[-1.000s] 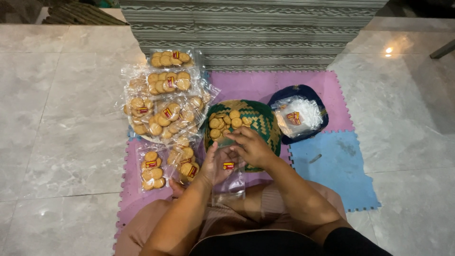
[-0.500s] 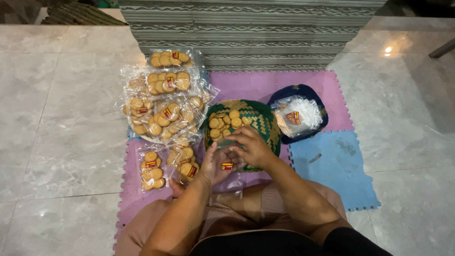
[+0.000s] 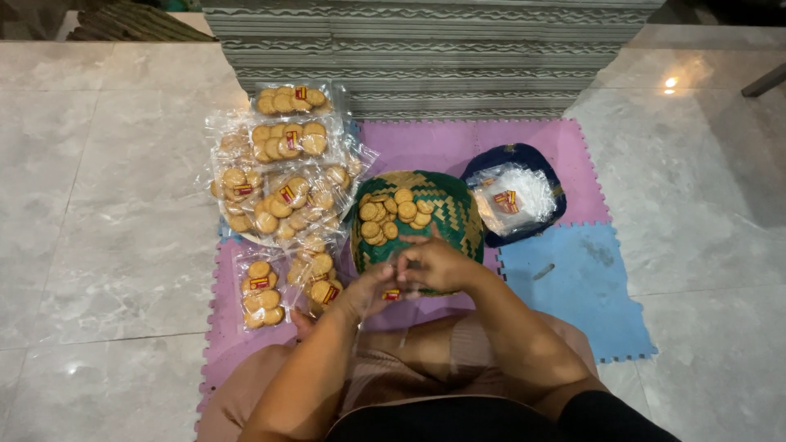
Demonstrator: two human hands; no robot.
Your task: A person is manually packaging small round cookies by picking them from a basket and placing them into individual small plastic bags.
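My left hand (image 3: 370, 292) and my right hand (image 3: 438, 263) meet at the near rim of a green and tan woven basket (image 3: 453, 214) with several round golden biscuits (image 3: 394, 212) inside. Both hands pinch a clear plastic bag with a small red and yellow label (image 3: 392, 295); the bag is mostly hidden between my fingers. A pile of filled biscuit bags (image 3: 282, 172) lies to the left of the basket.
A dark blue bowl (image 3: 516, 155) with empty clear bags and labels sits right of the basket. Pink and blue foam mats (image 3: 573, 278) cover the marble floor. A stack of grey patterned sheets (image 3: 426, 57) stands behind. My knees are below the hands.
My hands have come together and closed over the bag, folding it up. The hanging lower part of the bag is no longer visible.
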